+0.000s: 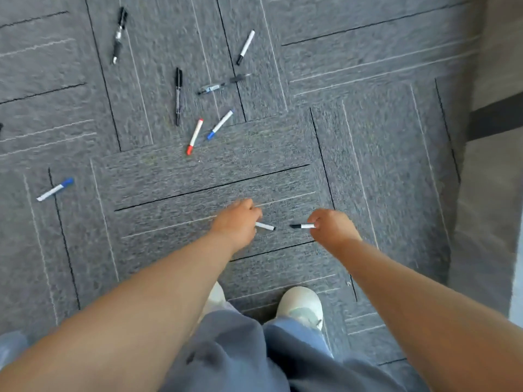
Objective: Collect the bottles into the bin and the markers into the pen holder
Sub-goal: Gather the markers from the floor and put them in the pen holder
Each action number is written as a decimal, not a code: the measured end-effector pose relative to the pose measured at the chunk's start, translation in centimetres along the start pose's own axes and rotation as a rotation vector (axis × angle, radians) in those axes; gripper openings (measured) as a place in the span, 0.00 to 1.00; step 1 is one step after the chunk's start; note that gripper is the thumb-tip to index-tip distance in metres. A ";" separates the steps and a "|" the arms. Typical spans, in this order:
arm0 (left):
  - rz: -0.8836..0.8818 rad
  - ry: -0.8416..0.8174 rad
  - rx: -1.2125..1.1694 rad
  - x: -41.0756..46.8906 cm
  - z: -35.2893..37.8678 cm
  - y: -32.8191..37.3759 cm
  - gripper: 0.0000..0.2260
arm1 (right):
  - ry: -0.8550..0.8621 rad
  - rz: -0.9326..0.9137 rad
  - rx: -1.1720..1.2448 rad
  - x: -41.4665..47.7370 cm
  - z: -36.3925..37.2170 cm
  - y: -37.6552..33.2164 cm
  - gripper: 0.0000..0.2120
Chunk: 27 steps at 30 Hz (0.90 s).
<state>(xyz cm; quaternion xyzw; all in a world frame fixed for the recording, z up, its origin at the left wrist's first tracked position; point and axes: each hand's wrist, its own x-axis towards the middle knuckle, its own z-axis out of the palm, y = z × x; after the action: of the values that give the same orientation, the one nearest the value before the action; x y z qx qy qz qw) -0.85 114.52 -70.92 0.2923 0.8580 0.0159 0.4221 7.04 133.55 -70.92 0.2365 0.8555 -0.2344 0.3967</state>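
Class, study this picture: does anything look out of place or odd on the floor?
Yes. Markers and pens lie scattered over the carpet at all angles: a red-capped marker, a blue-capped marker beside it, a far-left marker lying apart. The left hand holds a white marker, the right hand a black-capped marker.

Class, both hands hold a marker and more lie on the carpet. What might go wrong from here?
1. The left hand grips the left marker, the right hand the right marker, each sticking out sideways; either might slip.
2. With both hands full, picking up the red-capped marker could knock one loose.
3. The blue-capped marker at far left lies apart from the cluster and may be missed.
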 end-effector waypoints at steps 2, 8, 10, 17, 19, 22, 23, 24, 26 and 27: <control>0.069 -0.013 0.075 2.7 1.5 -0.9 0.14 | -0.001 -0.043 -0.046 2.8 1.5 1.0 0.10; 0.361 -0.077 0.280 7.2 2.6 -2.2 0.17 | -0.084 -0.181 -0.300 7.3 2.9 1.3 0.12; 0.454 -0.126 0.395 8.3 2.3 -2.5 0.20 | -0.108 -0.227 -0.413 8.2 3.0 1.0 0.13; 0.613 -0.216 0.529 9.8 4.6 -1.4 0.14 | -0.201 -0.322 -0.688 9.0 4.2 0.9 0.08; 0.642 -0.215 0.497 9.8 4.6 -1.5 0.11 | -0.222 -0.344 -0.684 8.9 4.1 1.1 0.07; 0.619 -0.111 0.421 10.2 2.9 -2.4 0.12 | -0.184 -0.331 -0.546 9.1 2.1 0.8 0.07; 0.564 -0.059 0.385 10.3 1.9 -3.0 0.12 | -0.138 -0.321 -0.494 9.4 1.0 0.5 0.08; 0.489 -0.016 0.347 10.4 0.7 -4.0 0.11 | -0.084 -0.312 -0.450 9.7 -0.1 0.1 0.09; 0.311 0.025 0.270 10.3 -2.1 -6.6 0.08 | 0.014 -0.294 -0.372 10.4 -2.5 -1.3 0.11; 0.207 0.039 0.223 9.9 -3.5 -8.2 0.05 | 0.050 -0.284 -0.330 10.6 -3.8 -2.4 0.11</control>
<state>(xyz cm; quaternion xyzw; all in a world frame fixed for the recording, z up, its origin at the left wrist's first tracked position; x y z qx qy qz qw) -12.15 113.62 -78.02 0.4238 0.8278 -0.0305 0.3664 -2.63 136.27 -76.58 0.0509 0.9165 -0.1388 0.3718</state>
